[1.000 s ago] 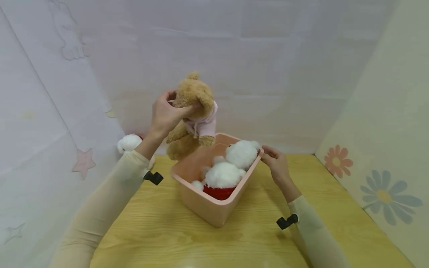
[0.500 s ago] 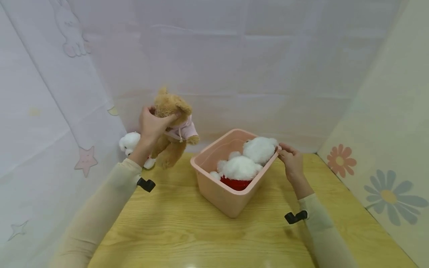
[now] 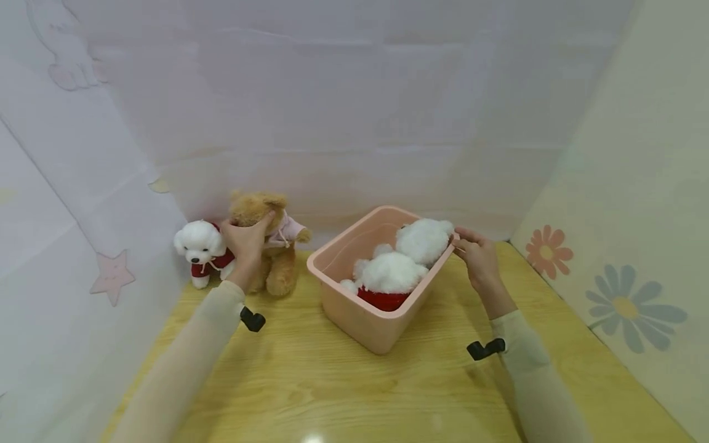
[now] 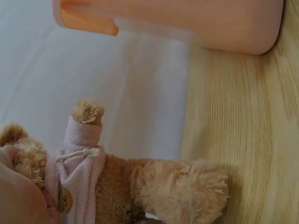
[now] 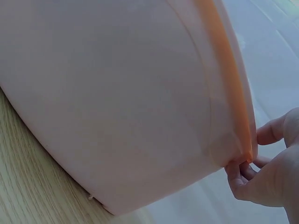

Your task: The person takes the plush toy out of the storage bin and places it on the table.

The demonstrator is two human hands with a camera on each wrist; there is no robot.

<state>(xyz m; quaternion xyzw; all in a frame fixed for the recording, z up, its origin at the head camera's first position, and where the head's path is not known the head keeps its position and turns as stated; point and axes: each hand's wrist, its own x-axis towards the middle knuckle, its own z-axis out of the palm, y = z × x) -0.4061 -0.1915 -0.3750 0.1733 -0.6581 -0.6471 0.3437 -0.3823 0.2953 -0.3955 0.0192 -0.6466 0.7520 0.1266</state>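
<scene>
Beside the plush dog [image 3: 198, 240], the left hand [image 3: 246, 244] clamps the brown bear [image 3: 281, 275] by its head, apparently for upright support; the right hand [image 3: 480, 259] pinches the pink bin [image 3: 354, 317] at its rim, presumably steadying it.

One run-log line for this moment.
left hand: holds brown bear by head | right hand: grips pink bin at rim | inside bin: two white plush toys | white toy dog: left of bear

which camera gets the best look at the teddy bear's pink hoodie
Left wrist: the hoodie is close up there, drawstring and round patch clear. Head shows it small, partly behind the left hand; right wrist doesn't show it.
</scene>
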